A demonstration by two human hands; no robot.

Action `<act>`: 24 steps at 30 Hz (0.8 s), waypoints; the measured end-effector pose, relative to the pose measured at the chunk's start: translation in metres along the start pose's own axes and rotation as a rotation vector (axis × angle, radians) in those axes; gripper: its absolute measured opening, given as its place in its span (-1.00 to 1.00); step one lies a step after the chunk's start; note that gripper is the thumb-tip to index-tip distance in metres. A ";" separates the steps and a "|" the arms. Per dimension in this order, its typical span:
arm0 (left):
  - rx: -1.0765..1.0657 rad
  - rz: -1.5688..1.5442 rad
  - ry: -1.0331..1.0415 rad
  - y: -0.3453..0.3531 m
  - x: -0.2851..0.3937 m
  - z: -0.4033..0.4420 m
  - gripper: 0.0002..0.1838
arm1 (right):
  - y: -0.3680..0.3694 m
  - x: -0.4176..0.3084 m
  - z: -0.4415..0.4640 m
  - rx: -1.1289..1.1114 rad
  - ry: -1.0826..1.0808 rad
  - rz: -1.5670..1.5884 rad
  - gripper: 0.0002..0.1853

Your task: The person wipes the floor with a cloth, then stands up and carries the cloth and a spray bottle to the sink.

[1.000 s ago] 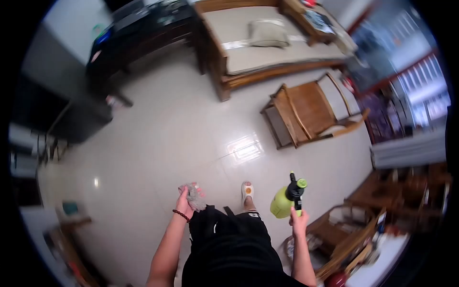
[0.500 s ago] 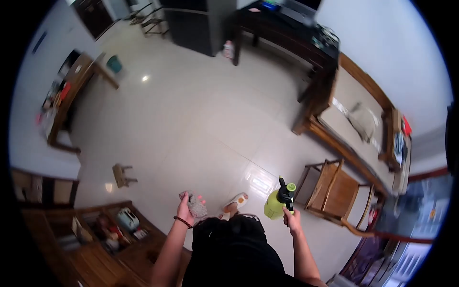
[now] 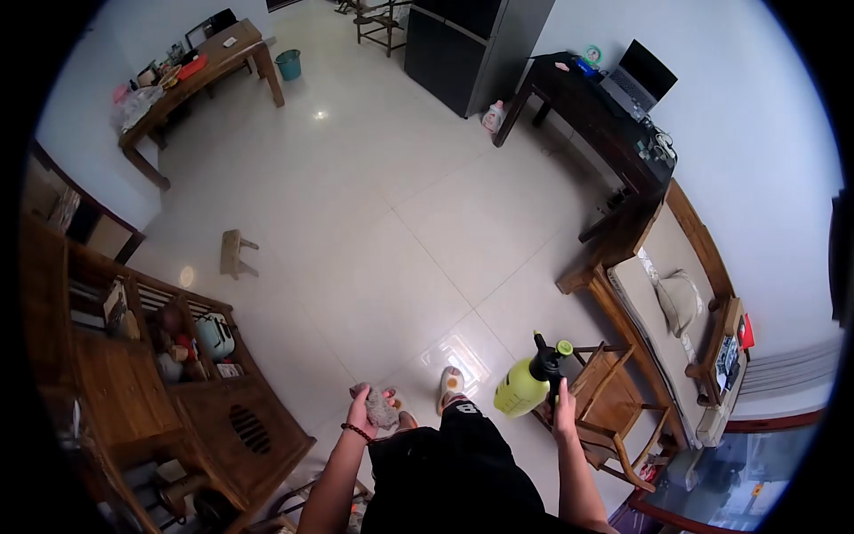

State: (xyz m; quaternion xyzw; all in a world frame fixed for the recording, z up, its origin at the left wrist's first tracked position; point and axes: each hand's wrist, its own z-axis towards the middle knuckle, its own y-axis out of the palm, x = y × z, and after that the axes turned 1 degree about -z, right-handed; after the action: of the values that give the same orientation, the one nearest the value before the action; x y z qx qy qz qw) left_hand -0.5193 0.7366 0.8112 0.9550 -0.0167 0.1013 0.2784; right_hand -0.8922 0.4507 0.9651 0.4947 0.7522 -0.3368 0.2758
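Note:
A crumpled grey-brown cloth (image 3: 382, 410) rests in my left hand (image 3: 360, 413), its fingers curled around it; a beaded bracelet circles that wrist. My right hand (image 3: 564, 412) grips the black handle of a yellow-green spray bottle (image 3: 521, 390), which has a black pump head and a green knob on top. The bottle is held in the air, tilted a little, beside a wooden chair (image 3: 614, 409). Between the two hands my legs in black shorts and my feet in light slippers (image 3: 452, 383) show above the tiled floor.
A wooden cabinet (image 3: 236, 427) stands at the left, with a small wooden stool (image 3: 233, 254) beyond it. On the right are a wooden sofa (image 3: 654, 294) with a cushion and a dark desk (image 3: 587, 116) bearing a laptop. Farther off stand a fridge (image 3: 449, 58), a table (image 3: 213, 58) and a bucket (image 3: 288, 64).
The view has shifted with my head, bringing the cabinet and wooden chair closer. My feet have changed position in a step. Both hands still hold the cloth and the spray bottle.

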 end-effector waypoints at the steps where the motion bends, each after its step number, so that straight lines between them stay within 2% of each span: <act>1: -0.014 0.009 0.011 0.002 -0.002 -0.006 -0.51 | 0.003 0.002 0.006 0.006 0.028 0.001 -0.30; 5: 0.158 -0.027 0.119 0.023 0.002 -0.027 -0.51 | 0.001 0.021 0.042 -0.102 0.034 -0.017 -0.32; 12: 0.192 -0.019 0.116 0.050 -0.018 -0.005 -0.49 | -0.033 0.030 0.065 -0.086 0.059 0.094 -0.31; 16: 0.105 0.166 0.113 0.146 -0.037 -0.021 -0.47 | -0.057 0.039 0.080 -0.050 0.085 0.184 -0.27; 18: 0.117 0.237 0.024 0.196 -0.050 -0.034 -0.47 | -0.067 0.044 0.083 -0.010 0.092 0.193 -0.25; 24: -0.019 0.340 0.052 0.246 -0.092 -0.009 -0.57 | -0.106 0.068 0.098 0.094 0.133 0.224 -0.28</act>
State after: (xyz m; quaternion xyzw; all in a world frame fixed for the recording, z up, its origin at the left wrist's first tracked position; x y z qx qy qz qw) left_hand -0.6331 0.5315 0.9296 0.9328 -0.1716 0.1713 0.2667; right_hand -1.0077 0.3827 0.8781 0.6093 0.6921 -0.3052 0.2380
